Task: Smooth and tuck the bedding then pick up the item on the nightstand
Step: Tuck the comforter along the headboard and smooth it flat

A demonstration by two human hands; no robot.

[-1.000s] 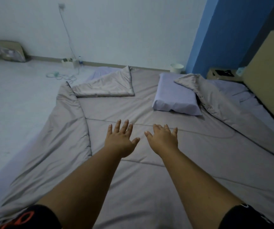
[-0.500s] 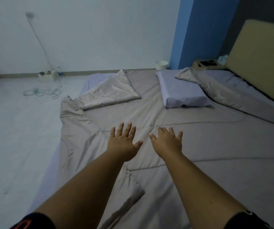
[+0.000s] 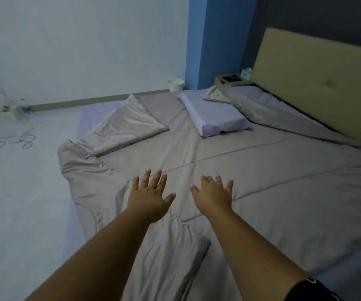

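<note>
Spreading both palms over the grey duvet [image 3: 251, 170], I have my left grip [image 3: 148, 196] and my right grip [image 3: 213, 196] released, fingers splayed and holding nothing. I cannot tell whether the palms actually press the cloth.

The bedding is far from smooth. A flap [image 3: 127, 124] is folded back at the bed's far foot corner. The foot edge is bunched, and another loose fold [image 3: 188, 263] lies under my forearms at the near foot corner. The pillow [image 3: 214, 118] sits on top of the duvet towards the head edge, with a turned-over strip of duvet beside it.

The item [image 3: 230, 78] I must collect later is a dark thing, too small to identify. It lies on the nightstand [image 3: 229, 80] just past the bed's far head corner, next to a tissue box [image 3: 246, 72].

My worry is the sheen on this fabric. I judge it slippery, so a hard sweep towards the foot edge could slide the whole duvet off onto the floor instead of flattening it. Smoothing over the fold beneath my arms would trap a crease rather than clear it. Tugging the duvet with the pillow on it would drag the pillow askew. Reaching across for the item later, I could knock the tissue box.
</note>
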